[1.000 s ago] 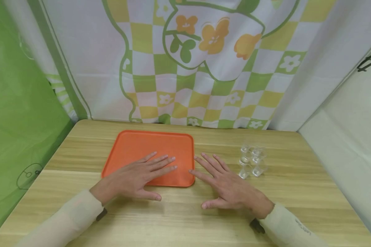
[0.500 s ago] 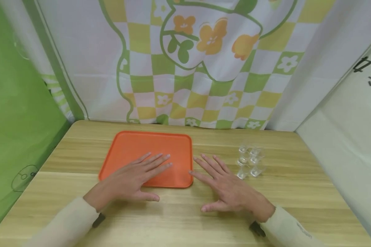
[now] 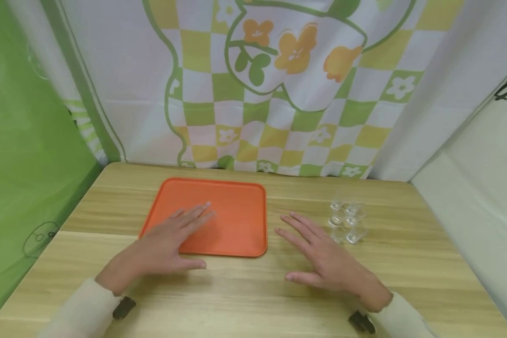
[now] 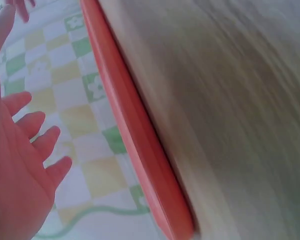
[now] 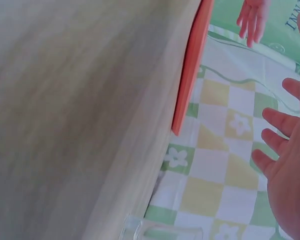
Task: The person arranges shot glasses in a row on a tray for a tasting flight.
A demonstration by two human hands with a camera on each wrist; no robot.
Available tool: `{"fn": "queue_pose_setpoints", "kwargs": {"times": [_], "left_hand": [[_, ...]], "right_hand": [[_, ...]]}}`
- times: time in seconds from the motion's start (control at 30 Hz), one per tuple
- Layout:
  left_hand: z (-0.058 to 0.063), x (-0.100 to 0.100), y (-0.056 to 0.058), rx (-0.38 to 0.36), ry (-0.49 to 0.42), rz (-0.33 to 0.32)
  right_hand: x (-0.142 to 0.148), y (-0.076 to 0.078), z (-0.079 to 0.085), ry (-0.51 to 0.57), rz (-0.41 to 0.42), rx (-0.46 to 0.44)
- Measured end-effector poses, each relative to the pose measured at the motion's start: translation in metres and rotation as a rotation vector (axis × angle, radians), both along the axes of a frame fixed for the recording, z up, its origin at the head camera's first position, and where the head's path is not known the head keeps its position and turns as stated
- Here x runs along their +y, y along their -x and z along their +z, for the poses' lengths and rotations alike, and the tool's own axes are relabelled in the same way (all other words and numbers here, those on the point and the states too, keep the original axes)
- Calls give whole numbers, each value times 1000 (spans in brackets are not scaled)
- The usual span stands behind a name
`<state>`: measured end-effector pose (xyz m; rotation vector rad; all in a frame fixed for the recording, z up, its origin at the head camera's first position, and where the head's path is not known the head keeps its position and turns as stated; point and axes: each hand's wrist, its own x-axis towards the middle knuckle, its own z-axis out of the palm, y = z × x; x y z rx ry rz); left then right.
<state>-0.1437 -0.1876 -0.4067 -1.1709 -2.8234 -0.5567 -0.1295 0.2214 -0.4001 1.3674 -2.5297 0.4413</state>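
My left hand hovers over the near left part of an orange tray, fingers spread and holding nothing. In the left wrist view the tray's edge shows apart from the palm. My right hand is held above the table between the tray and a group of small clear glasses, its fingers loosely extended with nothing in them. The glasses stand close together just beyond that hand; their transparent outlines are hard to make out. One clear glass shows at the bottom of the right wrist view.
The wooden table carries the tray at left and the glasses at right. A checked curtain hangs along its back edge. Green sheeting bounds the left side, and a pale sheet the right.
Both hands have lifted and moved apart, the left towards the left and the right towards the right. Tray and glasses stay in place; the head view shifts slightly.
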Motion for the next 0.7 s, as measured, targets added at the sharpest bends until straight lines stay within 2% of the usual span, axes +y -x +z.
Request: {"fn": "queue_pose_setpoints", "kwargs": {"times": [0.27, 0.43, 0.53, 0.7], "left_hand": [[1, -27, 0, 7, -46, 157], [-6, -42, -3, -54, -125, 229], [-9, -49, -4, -95, -157, 257], [-11, -59, -3, -108, -192, 257]], "right_hand": [[22, -4, 5, 176, -56, -5], [38, -8, 4, 212, -134, 11], [47, -9, 2, 217, -176, 20], [62, -10, -1, 230, -248, 4]]}}
